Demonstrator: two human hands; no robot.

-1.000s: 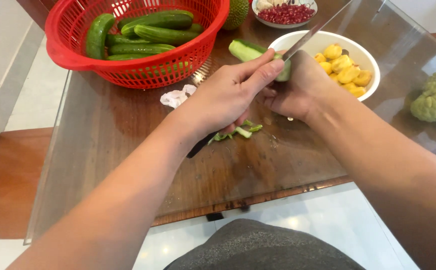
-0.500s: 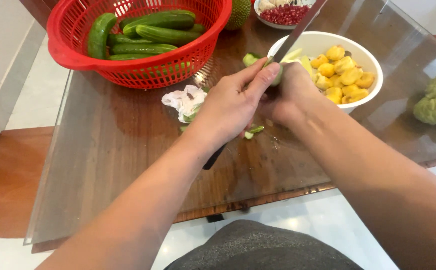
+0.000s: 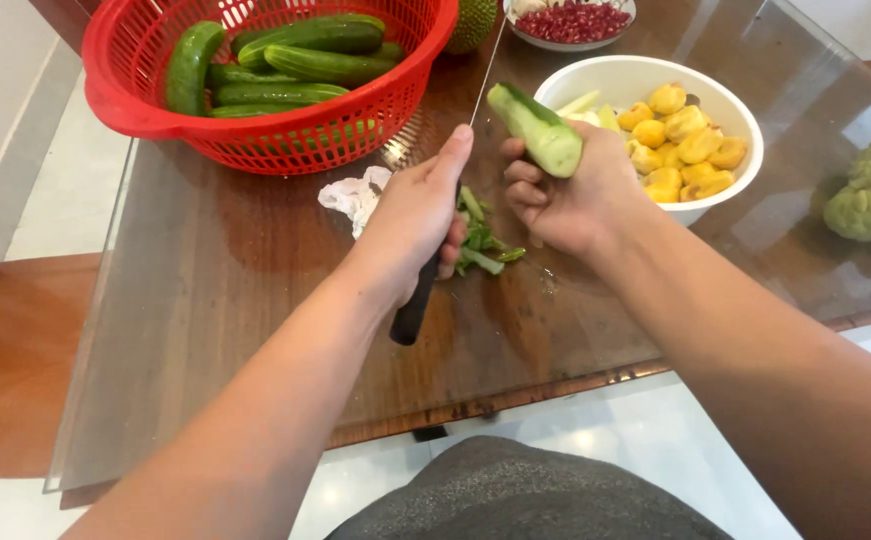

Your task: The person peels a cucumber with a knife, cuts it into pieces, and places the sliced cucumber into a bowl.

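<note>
My left hand (image 3: 410,220) grips a knife by its black handle (image 3: 411,310); the thin blade (image 3: 483,68) points away toward the basket, seen edge-on. My right hand (image 3: 565,195) holds a partly peeled cucumber (image 3: 535,128), its cut end tilted up to the left, just right of the blade. Green peel strips (image 3: 477,242) lie on the glass-topped wooden table (image 3: 215,280) between and below my hands.
A red basket (image 3: 255,125) with several cucumbers stands at the back left. A white bowl (image 3: 610,80) of yellow fruit pieces sits right of my hands, a bowl of red seeds (image 3: 570,22) behind it. A bumpy green fruit (image 3: 870,195) lies far right. Crumpled tissue (image 3: 353,193) is near my left hand.
The knife has swung away from the cucumber, and its blade now points straight ahead. My right hand has turned the cucumber so more of it shows. More peel lies on the table.
</note>
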